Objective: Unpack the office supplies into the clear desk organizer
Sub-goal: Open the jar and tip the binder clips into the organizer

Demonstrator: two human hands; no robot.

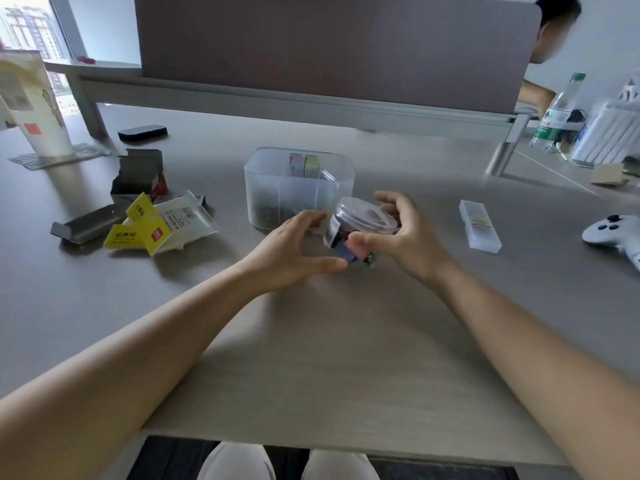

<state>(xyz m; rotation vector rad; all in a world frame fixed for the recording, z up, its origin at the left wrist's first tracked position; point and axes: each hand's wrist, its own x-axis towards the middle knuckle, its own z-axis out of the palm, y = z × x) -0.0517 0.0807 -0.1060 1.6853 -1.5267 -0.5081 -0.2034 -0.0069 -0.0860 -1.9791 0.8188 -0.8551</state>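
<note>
Gripping round clear tub [360,220] in right hand [408,237], left hand [294,247] spread beside it, clear desk organizer [298,188] behind

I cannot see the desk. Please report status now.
Right hand grips tub; left hand open, touching it. Organizer just behind, partly filled. Path clear.

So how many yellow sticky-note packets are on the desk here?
2. One yellow packet lies flat at the front of the packaging pile left of the organizer; the other is propped on top, tilted. More may be hidden beneath.
</note>
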